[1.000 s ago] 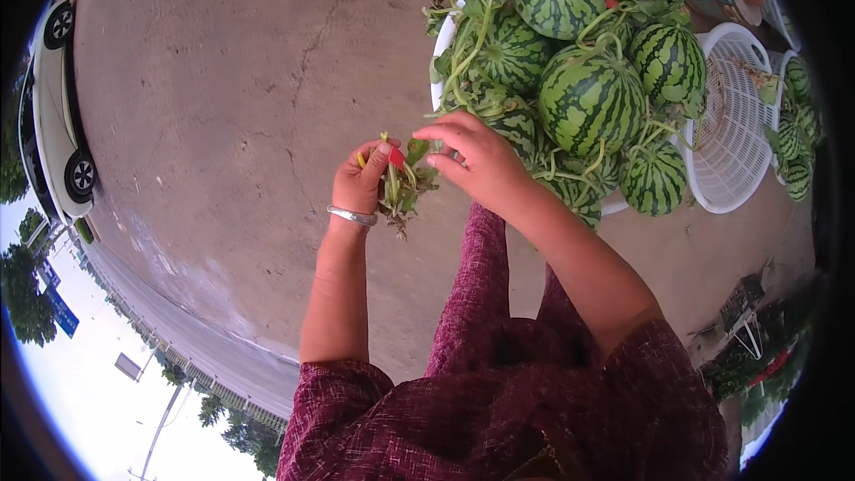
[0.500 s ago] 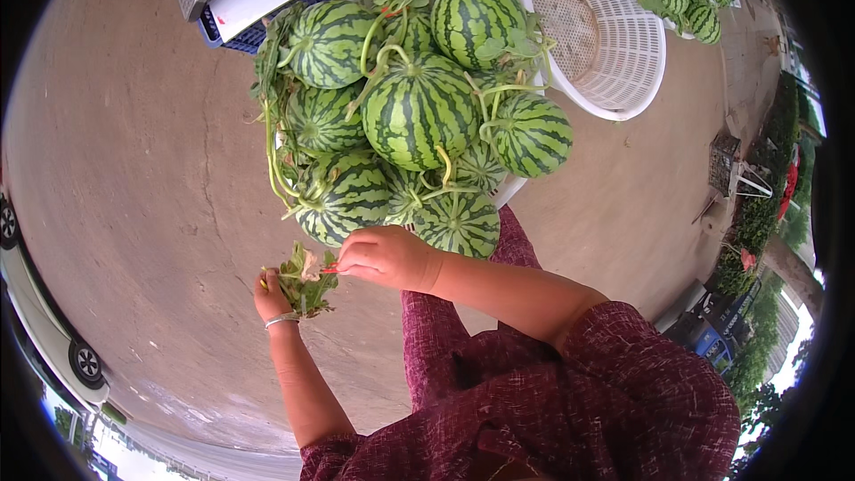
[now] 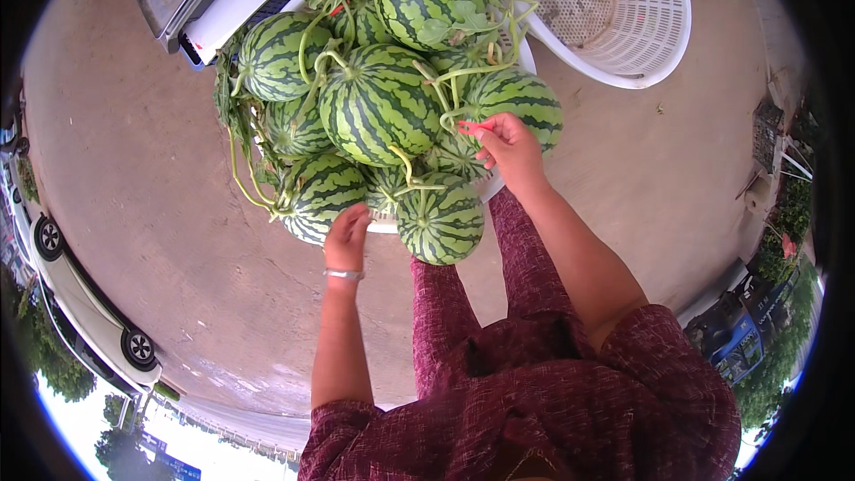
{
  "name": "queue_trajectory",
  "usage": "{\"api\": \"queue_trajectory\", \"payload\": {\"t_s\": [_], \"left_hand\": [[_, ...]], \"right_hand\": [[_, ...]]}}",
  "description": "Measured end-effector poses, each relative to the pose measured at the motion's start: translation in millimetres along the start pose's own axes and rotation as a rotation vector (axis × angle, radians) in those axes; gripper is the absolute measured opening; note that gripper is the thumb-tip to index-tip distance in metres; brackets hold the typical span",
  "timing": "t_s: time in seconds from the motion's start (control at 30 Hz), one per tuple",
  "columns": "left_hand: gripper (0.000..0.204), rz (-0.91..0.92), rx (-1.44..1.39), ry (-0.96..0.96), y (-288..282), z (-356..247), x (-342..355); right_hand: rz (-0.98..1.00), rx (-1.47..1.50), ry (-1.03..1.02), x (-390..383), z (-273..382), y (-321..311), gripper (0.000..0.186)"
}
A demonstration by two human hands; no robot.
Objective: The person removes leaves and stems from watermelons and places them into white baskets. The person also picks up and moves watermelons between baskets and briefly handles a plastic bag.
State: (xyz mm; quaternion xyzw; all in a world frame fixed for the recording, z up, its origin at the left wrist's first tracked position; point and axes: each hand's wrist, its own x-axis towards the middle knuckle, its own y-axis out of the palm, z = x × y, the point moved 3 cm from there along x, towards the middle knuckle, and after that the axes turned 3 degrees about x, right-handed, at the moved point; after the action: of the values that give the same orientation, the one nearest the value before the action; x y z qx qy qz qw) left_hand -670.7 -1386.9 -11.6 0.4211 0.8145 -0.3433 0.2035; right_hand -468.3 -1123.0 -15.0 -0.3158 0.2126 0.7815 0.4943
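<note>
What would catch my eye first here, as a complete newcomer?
Probably the big pile of striped green watermelons, heaped right in front of the person. Next, the small red tool held in the right hand, at the pile's right side. Then the large white slatted basket at the upper right, beyond the pile.

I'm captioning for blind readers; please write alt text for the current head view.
The person's right hand holds a small red object by striped green watermelons heaped in a white basket, while the left hand is close to the lower-left melon.

Right grip (image 3: 515, 151) pinched; left grip (image 3: 346, 237) slightly blurred, apparently half-curled
</note>
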Motion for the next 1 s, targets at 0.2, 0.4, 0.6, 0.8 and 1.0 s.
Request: {"api": "queue_trajectory", "payload": {"t_s": [0.2,0.4,0.6,0.8,1.0], "left_hand": [[0.036,-0.047,0.102,0.25,132,-109,63],[0.032,-0.049,-0.054,0.17,154,-115,79],[0.025,0.262,-0.54,-0.265,146,-126,69],[0.019,0.361,0.17,-0.135,107,-107,60],[0.014,0.2,0.559,0.093,47,-102,54]], "right_hand": [[0.019,-0.185,0.002,22,13,-6,0.007],[0.081,-0.194,-0.027,28,18,-2,0.009],[0.231,-0.131,0.046,21,12,-10,0.014],[0.265,-0.293,0.001,1,16,-13,0.009],[0.112,0.006,0.061,25,28,-21,0.009]]}}
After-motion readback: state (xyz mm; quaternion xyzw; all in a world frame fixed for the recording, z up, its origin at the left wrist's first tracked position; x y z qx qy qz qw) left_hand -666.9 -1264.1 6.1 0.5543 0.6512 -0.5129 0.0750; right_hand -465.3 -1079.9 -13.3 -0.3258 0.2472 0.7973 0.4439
